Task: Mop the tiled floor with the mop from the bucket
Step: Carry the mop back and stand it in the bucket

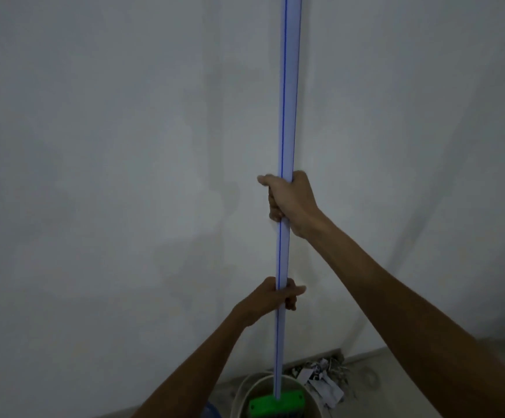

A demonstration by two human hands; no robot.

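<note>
Head view, looking forward and down at a wall corner. Mop (287, 116) upright, nearly vertical, pale handle with thin blue line running down its length, top end cut off by upper frame edge. Green mop head (277, 402) at bottom, sitting inside mouth of white bucket (311, 399), bristles or cloth below head not visible. Bucket on floor (426, 375) at bottom centre, close to wall corner, only upper rim and part of wall showing.

Right hand (290, 203) higher on handle, about mid-frame, fingers wrapped tight around handle, thumb sticking out to left side. Right forearm coming in from lower right.

Left hand (275, 297) lower on handle, between right hand and bucket, fingers curled closed around handle, thumb pointing right across it. Left forearm coming in from bottom centre-left.

Hands well apart along handle, both gripping same pole.

Pile of crumpled paper scraps (323, 378) on floor just right of bucket, against base of wall. Blue object (212, 410) partly visible at bottom edge, left of bucket, cannot tell what. Grey plain walls (109, 146) filling most of frame, dim lighting. Floor tiles hard to make out.
</note>
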